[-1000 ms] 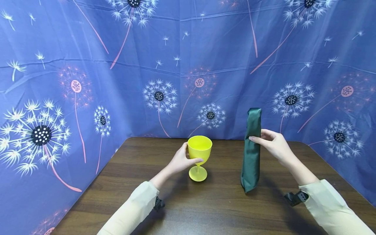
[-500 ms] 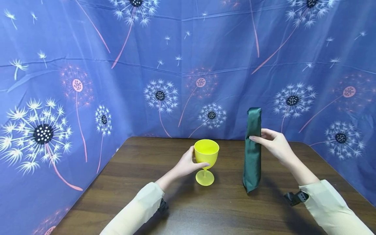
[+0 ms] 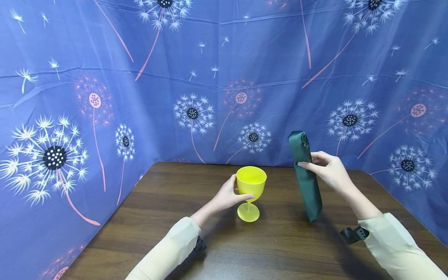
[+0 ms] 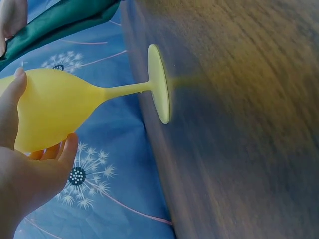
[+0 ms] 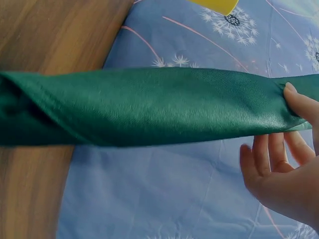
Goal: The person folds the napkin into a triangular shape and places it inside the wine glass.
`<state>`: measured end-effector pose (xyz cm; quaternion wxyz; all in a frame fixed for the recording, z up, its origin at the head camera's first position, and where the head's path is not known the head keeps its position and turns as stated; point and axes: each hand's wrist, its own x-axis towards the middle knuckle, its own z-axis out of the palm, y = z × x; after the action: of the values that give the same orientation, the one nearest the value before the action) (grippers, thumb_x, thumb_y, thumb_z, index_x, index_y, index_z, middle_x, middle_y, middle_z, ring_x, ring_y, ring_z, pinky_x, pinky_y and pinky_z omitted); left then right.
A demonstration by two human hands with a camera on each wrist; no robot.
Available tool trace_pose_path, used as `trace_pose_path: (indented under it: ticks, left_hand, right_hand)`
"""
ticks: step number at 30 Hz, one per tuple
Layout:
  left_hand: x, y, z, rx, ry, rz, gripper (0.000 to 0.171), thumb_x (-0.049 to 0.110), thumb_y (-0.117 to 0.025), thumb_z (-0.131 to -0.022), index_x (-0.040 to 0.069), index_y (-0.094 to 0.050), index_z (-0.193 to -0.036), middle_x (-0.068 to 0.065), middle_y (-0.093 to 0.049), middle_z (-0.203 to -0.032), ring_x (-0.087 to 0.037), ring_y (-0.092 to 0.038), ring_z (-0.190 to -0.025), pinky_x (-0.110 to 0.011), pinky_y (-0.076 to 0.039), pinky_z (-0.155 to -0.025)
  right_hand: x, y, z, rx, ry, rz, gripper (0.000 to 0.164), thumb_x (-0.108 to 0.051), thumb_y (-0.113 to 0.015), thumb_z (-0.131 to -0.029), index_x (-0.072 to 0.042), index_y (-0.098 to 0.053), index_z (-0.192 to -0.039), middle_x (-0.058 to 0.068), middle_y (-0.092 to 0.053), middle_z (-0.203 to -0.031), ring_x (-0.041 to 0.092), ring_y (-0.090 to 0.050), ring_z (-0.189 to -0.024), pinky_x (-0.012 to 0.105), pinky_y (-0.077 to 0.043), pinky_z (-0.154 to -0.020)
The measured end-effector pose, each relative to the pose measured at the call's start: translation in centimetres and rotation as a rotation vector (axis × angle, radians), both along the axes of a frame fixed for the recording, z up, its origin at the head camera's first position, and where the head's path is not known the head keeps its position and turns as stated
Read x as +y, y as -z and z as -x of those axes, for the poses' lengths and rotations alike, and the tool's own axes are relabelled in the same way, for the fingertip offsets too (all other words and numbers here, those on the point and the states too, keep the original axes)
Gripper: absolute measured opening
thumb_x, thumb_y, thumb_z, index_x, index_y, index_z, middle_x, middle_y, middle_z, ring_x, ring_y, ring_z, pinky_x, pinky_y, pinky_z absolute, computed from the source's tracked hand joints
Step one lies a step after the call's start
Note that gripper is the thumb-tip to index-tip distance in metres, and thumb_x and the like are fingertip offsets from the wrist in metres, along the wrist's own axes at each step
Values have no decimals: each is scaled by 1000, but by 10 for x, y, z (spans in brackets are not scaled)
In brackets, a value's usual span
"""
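My left hand (image 3: pixel 226 197) grips the bowl of a yellow goblet (image 3: pixel 251 186), thumb across its front and fingers behind. In the left wrist view the goblet (image 4: pixel 62 109) lies sideways across the picture, its round foot close over the wood. To its right, my right hand (image 3: pixel 328 171) pinches a long, slim dark green satin cloth roll (image 3: pixel 308 188) near its upper part. The roll leans, its top toward the left and its lower end toward the right. Up close, the right wrist view shows the thumb on the green roll (image 5: pixel 164 104) and a diagonal fold at its far end.
A brown wooden table (image 3: pixel 168 194) spreads beneath both hands. Behind it and along both sides hangs a blue curtain (image 3: pixel 217 97) with dandelion prints. A dark strap (image 3: pixel 354 235) sits at the right wrist, under the pale sleeve.
The goblet and left hand have moved right, toward the green roll, and slightly nearer. The roll, upright before, has tilted, its top going left and its lower end right. Both holds stay.
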<state>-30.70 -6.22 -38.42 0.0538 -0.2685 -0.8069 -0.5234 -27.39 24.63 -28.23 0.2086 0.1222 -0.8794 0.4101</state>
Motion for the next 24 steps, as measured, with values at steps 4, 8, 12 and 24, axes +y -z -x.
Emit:
trace_pose_path:
  ticks: [4,8,12,24]
  left_hand:
    - [3,-1,-1,-8,3,-3,69,23,-81,-73,7,-42,-128,-7,-58,-115,-16,-60,-97,-27,-51,-84]
    - [8,-2,-2,-10,13,-12,69,21,-81,-73,5,-42,-129,-10,-58,-116,-19,-61,-98,-30,-52,-84]
    - [11,0,-1,-10,15,-15,69,21,-81,-73,6,-43,-128,-10,-58,-116,-20,-60,-100,-32,-51,-86]
    - [15,1,0,-1,-4,13,72,27,-81,-73,7,-42,-130,-7,-58,-116,-20,-57,-102,-34,-51,-87]
  right_hand:
    - [-1,-1,1,46,2,-54,35,-39,-72,-80,-13,-69,-104,-17,-64,-85,-5,-59,-75,20,-47,-63]
    - [-3,-3,1,131,-3,-116,28,-34,-74,-80,-16,-71,-100,-11,-65,-88,-10,-57,-77,16,-48,-65]
    - [-6,-6,2,251,-30,-188,20,-24,-77,-78,-14,-73,-95,-4,-64,-86,-12,-52,-77,12,-47,-66]
    - [-19,-15,9,423,-78,-329,22,-3,-76,-74,-7,-73,-96,-4,-59,-82,1,-50,-70,12,-41,-61]
